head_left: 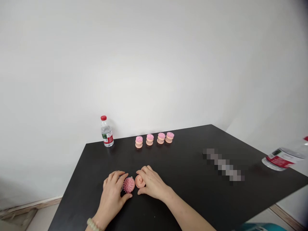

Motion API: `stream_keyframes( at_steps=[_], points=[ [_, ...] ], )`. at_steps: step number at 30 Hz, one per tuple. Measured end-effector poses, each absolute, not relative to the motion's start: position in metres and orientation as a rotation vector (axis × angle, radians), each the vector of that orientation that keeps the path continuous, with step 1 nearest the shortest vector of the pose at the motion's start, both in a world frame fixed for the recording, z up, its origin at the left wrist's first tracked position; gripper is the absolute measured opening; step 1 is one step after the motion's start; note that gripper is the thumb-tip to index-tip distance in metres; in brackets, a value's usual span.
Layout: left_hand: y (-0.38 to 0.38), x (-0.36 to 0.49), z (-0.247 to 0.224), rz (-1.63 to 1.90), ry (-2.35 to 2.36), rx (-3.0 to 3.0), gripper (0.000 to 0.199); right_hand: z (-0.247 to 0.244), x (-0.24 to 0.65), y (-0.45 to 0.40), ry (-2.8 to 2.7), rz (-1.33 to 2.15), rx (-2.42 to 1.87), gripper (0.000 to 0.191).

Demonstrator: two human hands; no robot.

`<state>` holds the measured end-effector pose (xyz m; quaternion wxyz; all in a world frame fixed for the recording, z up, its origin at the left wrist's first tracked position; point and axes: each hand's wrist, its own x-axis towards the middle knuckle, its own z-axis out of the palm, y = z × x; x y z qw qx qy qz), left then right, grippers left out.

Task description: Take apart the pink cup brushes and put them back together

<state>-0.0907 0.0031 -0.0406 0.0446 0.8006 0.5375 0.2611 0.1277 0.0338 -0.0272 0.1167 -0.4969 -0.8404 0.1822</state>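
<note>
In the head view, my left hand (114,189) curves its thumb and fingers around a pink bristled brush head (129,185), near the table's front. Something clear shows partly behind it, under my fingers; I cannot make out what. My right hand (151,183) grips a round peach-coloured brush handle (140,181) by its edge, its hollow side with a small central stub facing the brush head. The two parts are side by side, almost touching. Farther back, several whole scrub brushes (149,140) with pink bristles and peach handles stand in a row, bristles up.
The black table (183,166) meets a white wall. A red-capped water bottle (107,133) stands at the back left. Another bottle (281,158) is at the right edge, partly out of view. A pixelated strip (223,165) on the right hides what lies there.
</note>
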Motion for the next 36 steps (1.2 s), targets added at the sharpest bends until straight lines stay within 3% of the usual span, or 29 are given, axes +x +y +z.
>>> stream_keyframes(
  at_steps=[5,11,17,23,30,36],
  points=[
    [0.008,-0.098,-0.046,0.917,1.549,2.454,0.062,-0.020,0.140,0.038,-2.398,0.598,-1.425,0.077],
    [0.005,-0.101,-0.041,1.088,1.591,2.280,0.042,-0.013,0.178,0.051,-2.179,0.572,-1.499,0.059],
    [0.007,-0.106,-0.042,1.211,1.669,1.944,0.041,-0.023,0.239,0.093,-1.834,0.421,-1.667,0.042],
    [0.001,-0.096,-0.036,1.330,1.669,1.773,0.041,-0.037,0.297,0.153,-1.482,0.225,-1.826,0.060],
    [0.005,-0.103,-0.039,1.386,1.722,1.766,0.040,-0.052,0.311,0.206,-1.419,0.227,-1.780,0.075],
    [0.005,-0.108,-0.031,1.304,1.793,1.649,0.045,-0.050,0.308,0.213,-1.352,0.290,-1.754,0.038]
  ],
)
